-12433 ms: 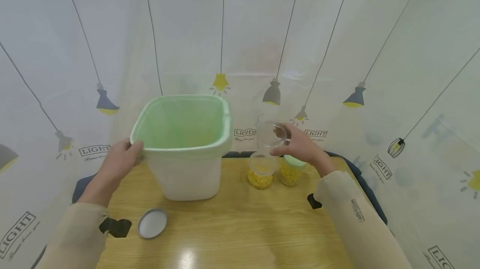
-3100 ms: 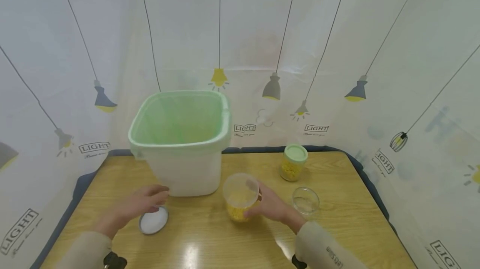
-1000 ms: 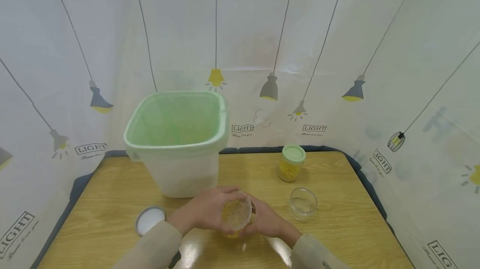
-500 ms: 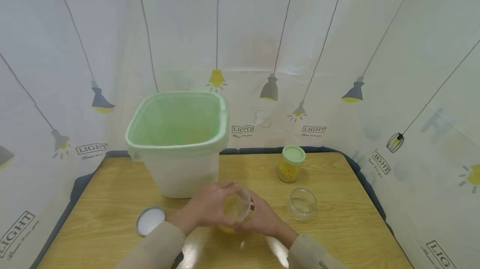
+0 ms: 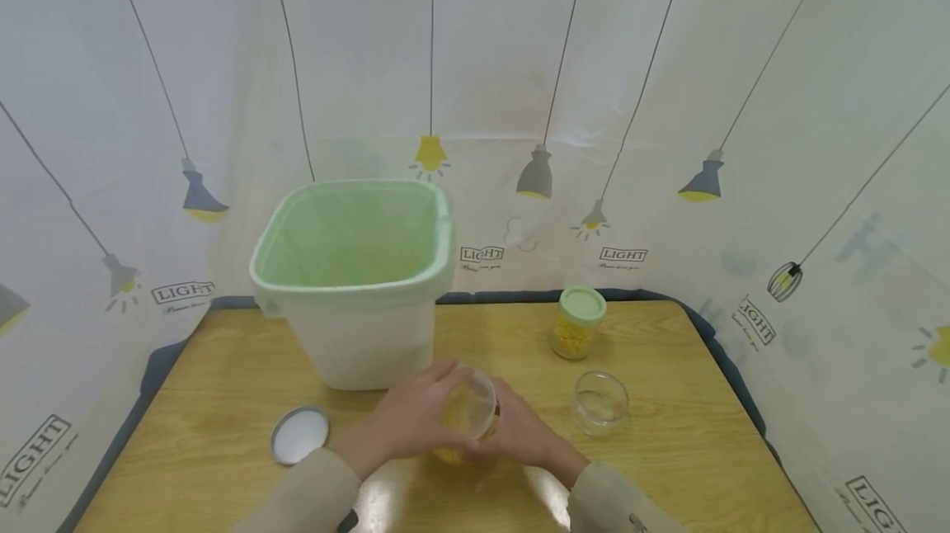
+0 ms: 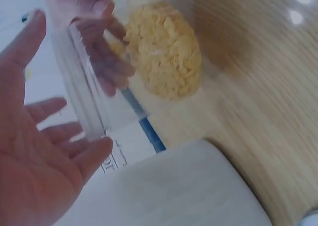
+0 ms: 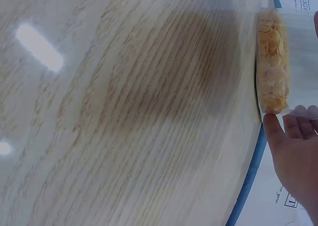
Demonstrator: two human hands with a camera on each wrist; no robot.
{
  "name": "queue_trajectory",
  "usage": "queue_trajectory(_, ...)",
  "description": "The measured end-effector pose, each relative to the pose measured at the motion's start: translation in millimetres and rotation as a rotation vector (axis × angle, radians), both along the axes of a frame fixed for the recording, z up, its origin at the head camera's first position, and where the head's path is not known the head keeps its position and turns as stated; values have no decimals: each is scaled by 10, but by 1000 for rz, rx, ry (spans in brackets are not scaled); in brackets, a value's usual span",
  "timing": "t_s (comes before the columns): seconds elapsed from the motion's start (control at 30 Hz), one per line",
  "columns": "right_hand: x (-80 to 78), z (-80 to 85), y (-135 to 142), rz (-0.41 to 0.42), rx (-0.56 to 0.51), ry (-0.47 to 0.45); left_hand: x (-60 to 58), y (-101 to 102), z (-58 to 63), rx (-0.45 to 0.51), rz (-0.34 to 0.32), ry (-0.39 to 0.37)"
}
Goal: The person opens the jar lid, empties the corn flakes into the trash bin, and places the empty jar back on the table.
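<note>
A clear jar [image 5: 473, 403] with yellow flakes [image 6: 166, 52] in its bottom stands between both hands at the front middle of the wooden table. Curved round its upper part from the left is my left hand [image 5: 416, 417]; the left wrist view shows its thumb and fingers spread about the clear rim [image 6: 82, 82]. From the opposite side my right hand [image 5: 523, 427] grips the jar, and in the right wrist view its thumb lies against the wall near the flakes. The hands hide much of the jar in the head view.
A tall white bin [image 5: 364, 343] with a green rim stands back left. Before it lies a round white lid [image 5: 299, 436] with a grey edge. To the right are a small clear glass bowl [image 5: 601, 405] and, behind it, a green-lidded jar [image 5: 573, 337] of yellow flakes.
My left hand has gone from the bin's rim to the jar. The glass bowl, earlier in my right hand, stands at right. The jar came forward. Over the last second, both hands barely moved.
</note>
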State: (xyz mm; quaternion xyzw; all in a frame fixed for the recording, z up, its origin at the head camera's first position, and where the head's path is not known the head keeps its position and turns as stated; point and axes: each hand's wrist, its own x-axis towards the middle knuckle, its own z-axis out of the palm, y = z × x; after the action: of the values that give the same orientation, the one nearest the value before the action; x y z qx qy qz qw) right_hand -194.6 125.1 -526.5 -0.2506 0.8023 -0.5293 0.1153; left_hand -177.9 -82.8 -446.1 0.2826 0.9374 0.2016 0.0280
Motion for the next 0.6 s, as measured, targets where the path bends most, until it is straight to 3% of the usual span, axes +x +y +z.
queue_trajectory(0.17, -21, -16, 29, 25, 14, -52, -69, -100, 77, 62, -89, -174)
queue_trajectory(0.27, -27, -8, 47, 35, 42, -53, -123, -125, 116, 44, -142, -243)
queue_trajectory(0.47, -18, -6, 55, 91, 46, -64, -178, -85, 134, -22, -265, -246)
queue_trajectory(0.6, -6, -13, 55, 105, 42, -80, -193, -42, 126, -62, -293, -217)
